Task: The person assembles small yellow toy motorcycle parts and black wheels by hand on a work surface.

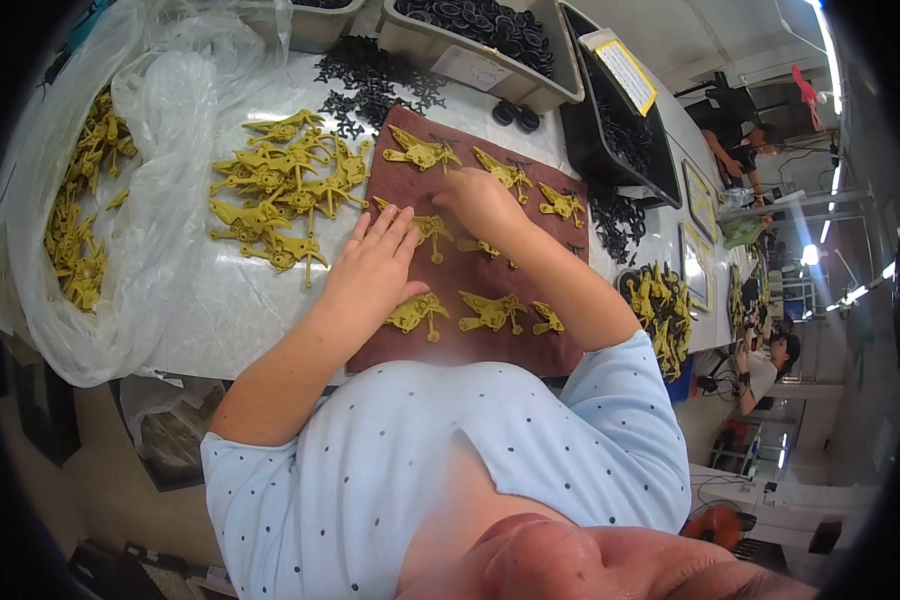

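A dark red cloth (365, 345) lies on the table before me, with several yellow plastic parts laid out on it in rows. My left hand (375, 265) rests flat, fingers stretched over the end of a yellow plastic part (434, 228) in the middle row. My right hand (480, 205) is bent over the cloth just beyond it, its fingertips drawn together; whatever they hold is hidden. Farther back lies another yellow part (422, 152), and one more (492, 310) is near my chest. Small black pieces (520, 163) lie beside some far parts.
Left of the cloth is a pile of yellow parts (280, 190), beside a clear plastic bag (170, 210) with more inside. Black pieces (370, 85) lie behind. A grey bin (470, 70) and a black bin (610, 120) stand at the back. Other people work at far right.
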`<state>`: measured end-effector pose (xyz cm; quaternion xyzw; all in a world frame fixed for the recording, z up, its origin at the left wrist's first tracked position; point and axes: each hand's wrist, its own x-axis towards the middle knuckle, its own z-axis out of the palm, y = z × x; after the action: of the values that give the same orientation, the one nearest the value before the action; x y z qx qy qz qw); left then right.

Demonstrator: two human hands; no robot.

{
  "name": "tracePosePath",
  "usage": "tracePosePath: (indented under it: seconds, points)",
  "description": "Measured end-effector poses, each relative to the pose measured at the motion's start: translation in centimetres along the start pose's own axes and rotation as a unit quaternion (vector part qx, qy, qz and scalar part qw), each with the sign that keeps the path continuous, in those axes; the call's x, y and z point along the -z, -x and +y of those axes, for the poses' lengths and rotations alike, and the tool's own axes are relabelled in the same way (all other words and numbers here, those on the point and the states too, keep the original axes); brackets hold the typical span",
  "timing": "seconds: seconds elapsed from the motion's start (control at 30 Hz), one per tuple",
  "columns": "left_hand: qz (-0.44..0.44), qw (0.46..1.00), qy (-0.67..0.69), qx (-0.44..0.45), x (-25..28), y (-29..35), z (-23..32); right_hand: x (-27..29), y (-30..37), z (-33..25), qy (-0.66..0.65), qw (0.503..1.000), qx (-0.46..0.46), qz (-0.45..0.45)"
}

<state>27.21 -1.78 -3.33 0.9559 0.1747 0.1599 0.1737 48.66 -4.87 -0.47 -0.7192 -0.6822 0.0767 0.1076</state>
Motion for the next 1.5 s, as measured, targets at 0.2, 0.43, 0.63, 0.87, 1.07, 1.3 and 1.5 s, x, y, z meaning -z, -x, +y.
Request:
tracePosePath:
  seconds: [0.2, 0.43, 0.63, 0.87, 1.07, 1.3, 1.5]
  points:
    - [0.044, 0.998, 0.013, -0.036, 0.0, -0.1, 0.4, 0.1, -0.2, 0.0, -0.054, 0.998, -0.023, -0.014]
    - [-0.011, 1.0, 0.019, -0.018, -0.4, 0.3, 0.2, 3.6, -1.2, -2.2, -0.266, 0.924, -0.206, -0.185]
    - [-0.013, 1.0, 0.019, -0.019, -0.3, 0.3, 0.2, 1.8, -0.9, 0.4, -0.357, 0.898, -0.166, -0.199]
    - [-0.02, 1.0, 0.013, -0.006, -0.5, 0.2, 0.3, 1.7, -1.1, -0.5, -0.281, 0.925, -0.167, -0.194]
    - [-0.028, 1.0, 0.007, 0.007, -0.7, 0.2, 0.4, 1.7, -1.4, -0.4, -0.288, 0.919, -0.166, -0.212]
    - [-0.026, 0.999, -0.014, 0.02, -0.8, -0.1, 0.9, 0.7, -1.4, 0.0, -0.224, 0.959, -0.082, -0.155]
    - [-0.028, 0.999, 0.008, 0.012, -0.8, 0.0, 0.6, 1.5, -1.2, 0.6, -0.18, 0.975, -0.017, -0.132]
